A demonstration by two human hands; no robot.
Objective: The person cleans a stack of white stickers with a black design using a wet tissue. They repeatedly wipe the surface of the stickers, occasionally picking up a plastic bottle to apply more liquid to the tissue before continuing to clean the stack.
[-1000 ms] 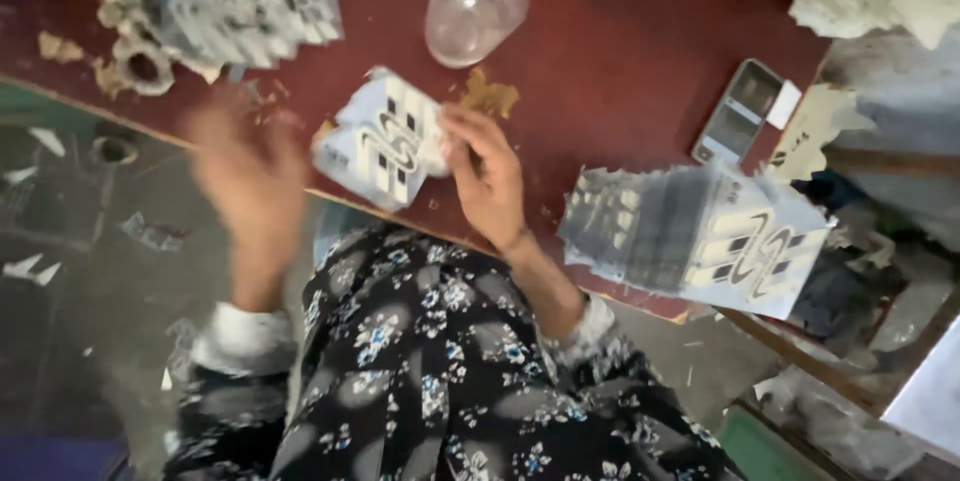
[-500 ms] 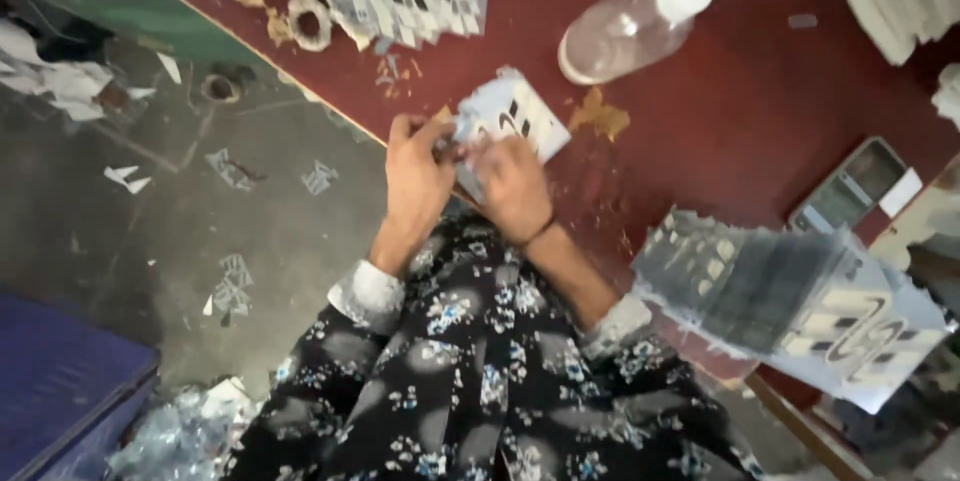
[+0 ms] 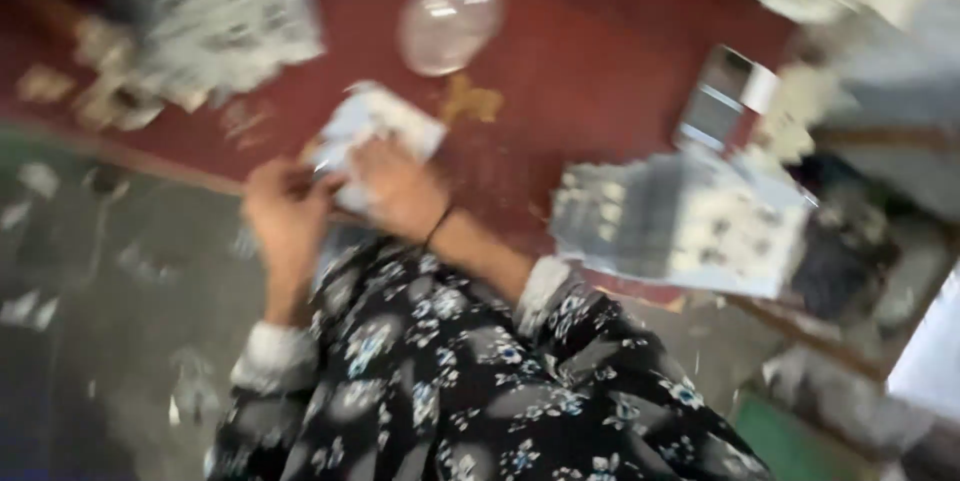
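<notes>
Patterned card sheet, held at the tabletop's near edge: left hand pinches one side, right hand presses on top, apparently steadying it. Beyond stand a clear bottle and card stacks.

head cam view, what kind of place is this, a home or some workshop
Probably a small craft or packing workshop, though the picture is blurred. Stacks of printed sheets lie on a dark red table, paper scraps litter the floor, and both hands work a small printed card.
</notes>
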